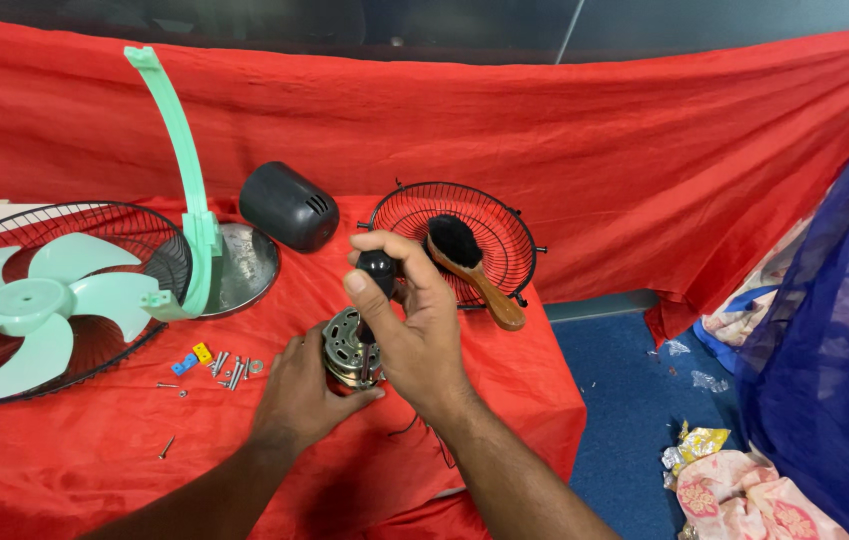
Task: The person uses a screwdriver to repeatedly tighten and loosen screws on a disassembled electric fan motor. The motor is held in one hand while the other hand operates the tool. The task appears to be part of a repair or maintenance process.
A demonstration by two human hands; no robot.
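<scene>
Both forearms enter from the bottom edge, cut off above the wrists. Left hand (pixel 299 395) curls around the metal fan motor (pixel 349 350), steadying it on the red-draped worktop (pixel 74 470); its fingertips are hidden behind the motor. Right hand (pixel 414 325) pinches a small black knob-like part (pixel 377 268) between thumb and fingers just above the motor, and what the part joins to is covered by the palm. Beside the left hand lie loose screws (pixel 229 368), too small to tell apart. Behind stand a black motor cover (pixel 287 206), a wooden brush (pixel 469 265) resting in a wire guard (pixel 449 240), and a green fan blade (pixel 39 310) cut off at the left edge.
</scene>
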